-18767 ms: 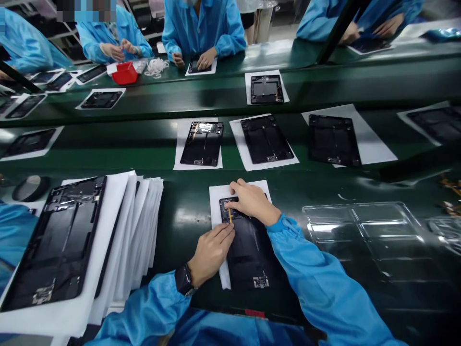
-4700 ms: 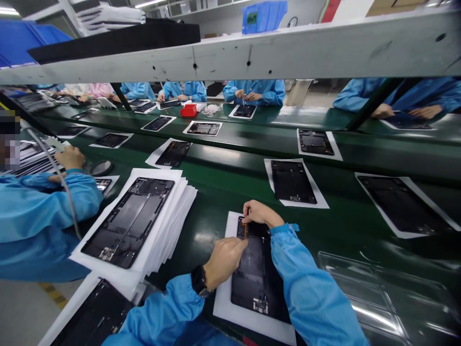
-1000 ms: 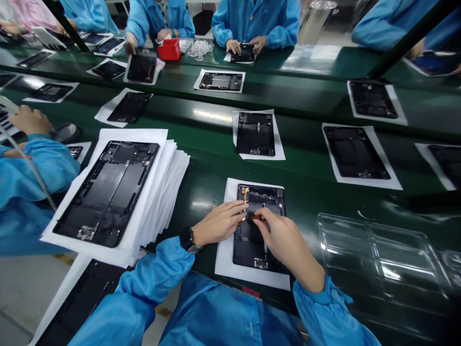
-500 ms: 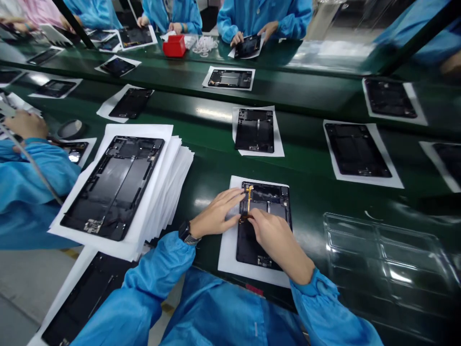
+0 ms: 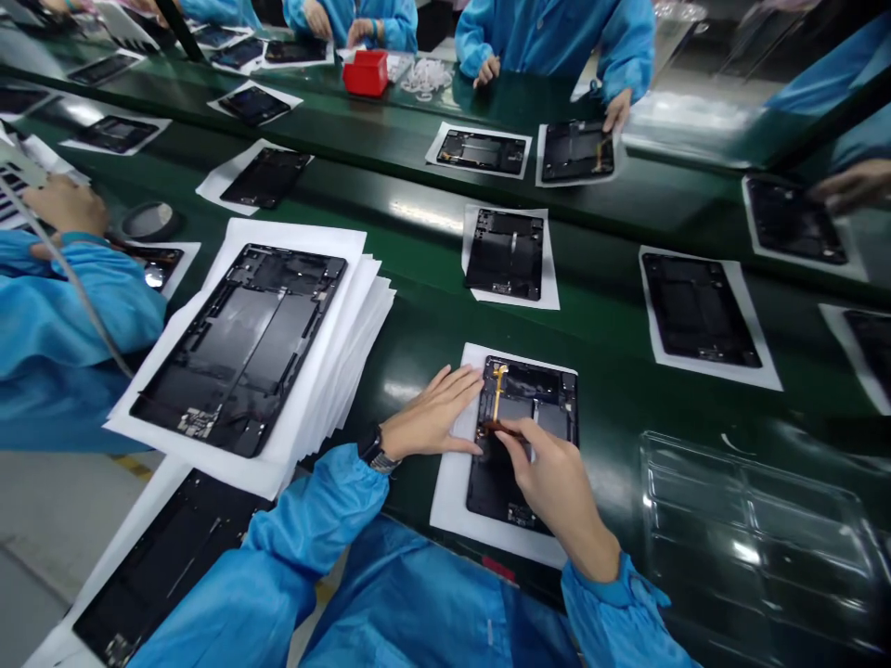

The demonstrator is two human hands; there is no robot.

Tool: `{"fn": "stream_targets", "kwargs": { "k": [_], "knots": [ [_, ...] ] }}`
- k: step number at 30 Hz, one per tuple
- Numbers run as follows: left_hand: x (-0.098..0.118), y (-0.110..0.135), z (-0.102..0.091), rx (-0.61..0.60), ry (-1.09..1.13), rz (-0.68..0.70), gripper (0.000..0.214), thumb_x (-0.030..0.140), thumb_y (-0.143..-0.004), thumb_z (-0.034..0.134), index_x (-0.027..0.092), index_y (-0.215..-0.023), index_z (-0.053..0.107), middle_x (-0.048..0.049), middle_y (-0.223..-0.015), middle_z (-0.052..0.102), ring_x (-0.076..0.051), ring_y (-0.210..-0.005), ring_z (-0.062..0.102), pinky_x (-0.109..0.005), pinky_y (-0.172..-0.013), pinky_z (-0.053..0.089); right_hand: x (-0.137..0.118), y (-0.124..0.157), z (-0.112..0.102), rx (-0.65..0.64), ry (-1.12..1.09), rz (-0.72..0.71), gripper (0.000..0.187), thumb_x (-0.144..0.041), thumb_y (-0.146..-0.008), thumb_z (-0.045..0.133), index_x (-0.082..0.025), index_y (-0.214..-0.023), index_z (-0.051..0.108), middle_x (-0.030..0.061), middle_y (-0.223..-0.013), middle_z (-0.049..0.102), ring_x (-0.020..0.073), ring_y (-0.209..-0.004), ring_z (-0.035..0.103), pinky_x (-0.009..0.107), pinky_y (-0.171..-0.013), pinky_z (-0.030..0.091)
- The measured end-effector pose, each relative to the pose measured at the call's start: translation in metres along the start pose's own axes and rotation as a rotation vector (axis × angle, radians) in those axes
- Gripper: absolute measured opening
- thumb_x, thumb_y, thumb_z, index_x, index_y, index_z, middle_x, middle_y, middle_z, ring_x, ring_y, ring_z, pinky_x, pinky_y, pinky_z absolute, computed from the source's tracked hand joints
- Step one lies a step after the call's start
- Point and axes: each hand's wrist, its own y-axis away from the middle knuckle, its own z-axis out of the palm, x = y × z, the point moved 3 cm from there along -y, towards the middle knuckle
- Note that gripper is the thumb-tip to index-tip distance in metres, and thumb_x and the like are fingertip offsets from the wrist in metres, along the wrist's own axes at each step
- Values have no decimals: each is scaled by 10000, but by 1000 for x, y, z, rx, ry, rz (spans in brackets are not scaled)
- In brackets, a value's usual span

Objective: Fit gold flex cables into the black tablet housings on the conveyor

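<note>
Head view shows your left hand spread flat, fingers splayed, pressing on the white sheet and the left edge of the black tablet frame that lies on it at the near edge of the bench. Your right hand is drawn together, thumb and forefinger pinching a small dark-reddish piece at the lower end of the orange flex cable; whether it is a tool or a tab I cannot tell.

Judging from how things lie, the cable is already laid along the frame's upper left part, its top end sitting near the far corner and lying flat. What looks unfinished is the lower end under your fingertips, which you appear to be seating or pressing down. The frame has not yet gone onto the belt with the others.

To your left, on the near-left part of the bench, a stack of sheets carries another frame. To your right, at the near-right corner, lies a clear tray. Further frames on sheets lie along the middle strip, one straight beyond yours. A co-worker's sleeve shows at the left edge, and other people work at the far side.
</note>
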Motion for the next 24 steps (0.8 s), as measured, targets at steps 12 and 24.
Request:
{"fn": "stream_targets", "kwargs": {
  "k": [12, 24],
  "knots": [
    [0, -1, 1, -10, -24, -14, 1015, 541, -741, 759, 152, -1509, 221, -194, -1546, 279, -298, -1466, 194, -504, -1203, 148, -28, -18, 12, -242, 440, -67, 136, -161, -955, 478, -192, -865, 574, 55, -807, 699, 222, -697, 670, 299, -546, 340],
    [0, -3, 2, -24, -20, -38, 1025, 575, -740, 740, 187, -1523, 204, -177, -1559, 258, -286, -1472, 177, -487, -1208, 128, -28, -19, 9, -237, 480, 4, 89, -181, -947, 522, -180, -879, 579, 52, -780, 707, 215, -684, 676, 302, -533, 286]
  ]
}}
